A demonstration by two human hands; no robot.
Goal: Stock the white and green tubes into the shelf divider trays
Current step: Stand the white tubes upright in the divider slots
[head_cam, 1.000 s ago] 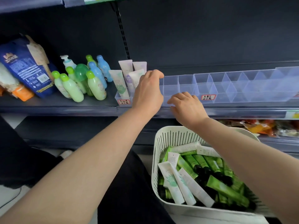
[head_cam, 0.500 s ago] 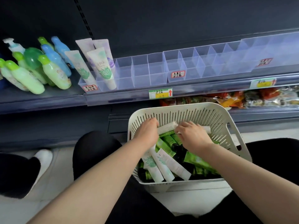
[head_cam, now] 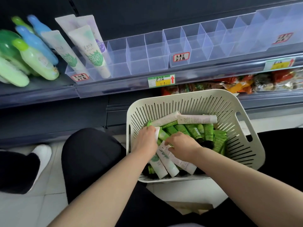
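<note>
Both hands are down in the basket (head_cam: 180,94). The left hand (head_cam: 144,141) curls its fingers round the end of a white tube (head_cam: 156,133) by the basket's left wall. The right hand (head_cam: 182,145) lies just beside it, fingertips bent onto a second white tube (head_cam: 168,161); whether it truly pinches that one I cannot tell. The white tubes lie crossed over green tubes (head_cam: 188,128) in a loose heap, so a pull could drag a neighbour over the basket's rim. The divider trays (head_cam: 139,63) above the basket look narrow, and a tube set in slanted may knock the standing tubes (head_cam: 91,51) up and left of the basket.
</note>
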